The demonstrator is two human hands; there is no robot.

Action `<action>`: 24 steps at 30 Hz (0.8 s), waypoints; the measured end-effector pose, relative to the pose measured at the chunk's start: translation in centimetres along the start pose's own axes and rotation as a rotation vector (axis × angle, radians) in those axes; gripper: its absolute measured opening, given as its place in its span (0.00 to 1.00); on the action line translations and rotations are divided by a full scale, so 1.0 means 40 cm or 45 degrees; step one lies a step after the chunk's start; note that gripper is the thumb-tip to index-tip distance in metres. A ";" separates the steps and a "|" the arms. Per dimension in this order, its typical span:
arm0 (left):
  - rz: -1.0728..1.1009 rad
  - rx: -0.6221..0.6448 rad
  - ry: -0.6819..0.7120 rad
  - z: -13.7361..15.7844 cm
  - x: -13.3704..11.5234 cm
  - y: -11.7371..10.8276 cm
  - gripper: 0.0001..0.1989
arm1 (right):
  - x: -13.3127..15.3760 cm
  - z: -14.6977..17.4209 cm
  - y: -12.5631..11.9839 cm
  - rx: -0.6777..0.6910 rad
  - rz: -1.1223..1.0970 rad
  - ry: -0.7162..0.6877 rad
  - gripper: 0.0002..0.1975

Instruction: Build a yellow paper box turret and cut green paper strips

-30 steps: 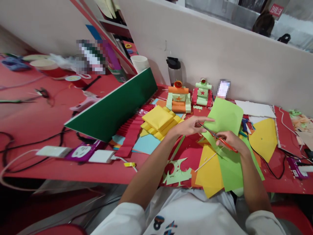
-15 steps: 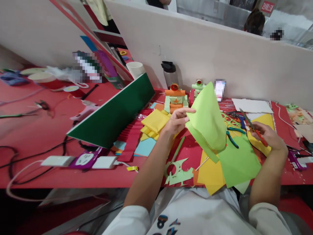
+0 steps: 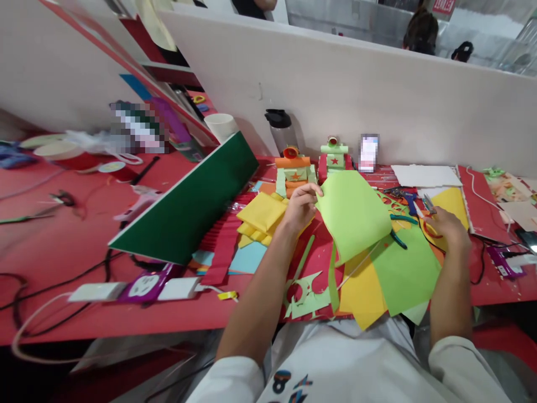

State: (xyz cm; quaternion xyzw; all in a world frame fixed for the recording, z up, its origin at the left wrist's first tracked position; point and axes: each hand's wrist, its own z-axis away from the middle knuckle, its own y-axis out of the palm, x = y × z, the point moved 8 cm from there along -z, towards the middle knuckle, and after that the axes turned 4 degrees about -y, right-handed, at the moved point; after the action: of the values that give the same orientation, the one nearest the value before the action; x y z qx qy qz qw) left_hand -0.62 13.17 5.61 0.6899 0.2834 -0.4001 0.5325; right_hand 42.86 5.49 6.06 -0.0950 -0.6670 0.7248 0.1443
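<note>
My left hand (image 3: 302,206) pinches the upper left corner of a light green paper sheet (image 3: 352,215), which is raised over the work area and hides part of it. A narrow green strip (image 3: 333,280) hangs below its left edge. At the right, my right hand (image 3: 448,226) is low over the table with its fingers closed around a small silvery thing (image 3: 428,203), too unclear to name. Under those fingers show the red handles of scissors (image 3: 430,230). Teal-handled pliers (image 3: 398,239) lie between the sheet and my right hand.
Yellow folded pieces (image 3: 262,214), a cut green scrap (image 3: 310,296), and more green paper (image 3: 409,274) cover the table. Two paper models (image 3: 295,173) stand behind, near a bottle (image 3: 281,131) and phone (image 3: 369,152). A green board (image 3: 188,201) leans at left, beside a power strip (image 3: 145,285).
The green sheet has swung lower and flattened out in my left hand. My right hand has moved slightly left and up, and the scissors it held up now sit low beneath its fingers.
</note>
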 end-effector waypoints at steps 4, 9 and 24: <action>-0.011 -0.112 0.054 -0.006 0.003 -0.012 0.05 | 0.122 0.040 -0.064 -0.169 -0.181 -0.263 0.25; 0.028 -0.108 0.063 0.000 0.002 -0.014 0.05 | 0.403 0.088 -0.013 0.173 -1.077 -0.929 0.38; 0.394 -0.062 0.223 0.024 -0.060 0.001 0.24 | 0.324 0.021 0.032 0.085 -1.367 -0.585 0.32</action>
State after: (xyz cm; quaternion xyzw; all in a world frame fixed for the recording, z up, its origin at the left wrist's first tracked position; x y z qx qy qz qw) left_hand -2.07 12.31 7.59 0.7444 0.2287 -0.2448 0.5776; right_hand 30.28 8.99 5.59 0.4206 -0.6128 0.5726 0.3460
